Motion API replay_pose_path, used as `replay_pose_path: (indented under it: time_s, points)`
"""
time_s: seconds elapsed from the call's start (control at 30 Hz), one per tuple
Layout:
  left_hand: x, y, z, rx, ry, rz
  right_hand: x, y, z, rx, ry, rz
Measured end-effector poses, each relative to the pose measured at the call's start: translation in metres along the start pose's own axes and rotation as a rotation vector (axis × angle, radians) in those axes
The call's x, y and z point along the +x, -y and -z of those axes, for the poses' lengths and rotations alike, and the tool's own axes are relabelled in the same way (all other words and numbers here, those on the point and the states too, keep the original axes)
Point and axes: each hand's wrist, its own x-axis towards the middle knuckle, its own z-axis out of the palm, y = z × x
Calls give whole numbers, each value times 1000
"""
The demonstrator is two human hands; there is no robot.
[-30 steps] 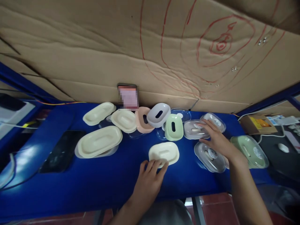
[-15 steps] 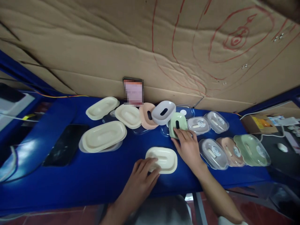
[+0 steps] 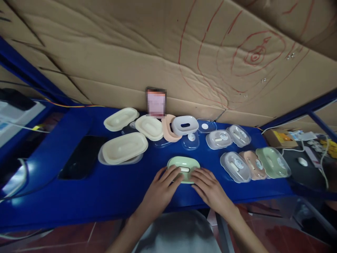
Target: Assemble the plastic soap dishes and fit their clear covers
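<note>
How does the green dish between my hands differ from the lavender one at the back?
The green dish is touched by your left hand and right hand; the lavender dish is untouched, overlapping the peach dish. The green dish's slot shows a pale ridge; the lavender dish's slot looks dark. Both are rounded oblongs with a central slot.

Hands (image 3: pixel 163 185) on green dish (image 3: pixel 184 161) — blue table (image 3: pixel 110 196), cream trays (image 3: pixel 125 147) left, lidded boxes (image 3: pixel 236 166) right
</note>
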Motion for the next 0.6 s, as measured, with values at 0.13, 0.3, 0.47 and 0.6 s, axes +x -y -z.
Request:
replay_pose_path:
  time_s: [0.13,0.3,0.47,0.6]
  points:
    - [1,-1,5,-1,-27,7,22,-25,25,-43,-32,54]
    - [5,-4,9,-23,-74,26,100,-60,44,-358,-196,-323]
    - [-1,-5,11,-92,-122,77,132,-53,9,-469,-64,-467]
    - [-7,-2,11,-225,-173,164,86,-47,17,-251,-73,-319]
